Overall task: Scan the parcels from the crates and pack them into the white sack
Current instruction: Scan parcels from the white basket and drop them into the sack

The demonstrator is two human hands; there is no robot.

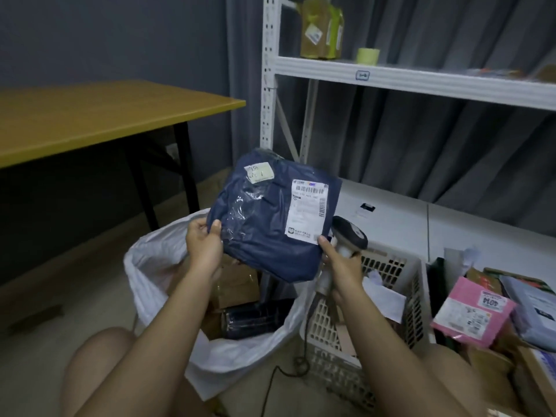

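The left hand (202, 239) pinches the dark-blue plastic mailer parcel (272, 215) by its left edge above the open white woven sack (156, 260); the right hand (341, 266), its grip around a grey handheld scanner (350, 234), steadies the corner. Turn the one white shipping label (307, 211) flat toward the scanner, then drop the parcel in. Counted: two crates, the nearer a white slotted plastic crate (400, 284).

Both arms reach forward, left hand (202, 241) pinching with curled fingers (215, 228), right hand (341, 266) gripping.
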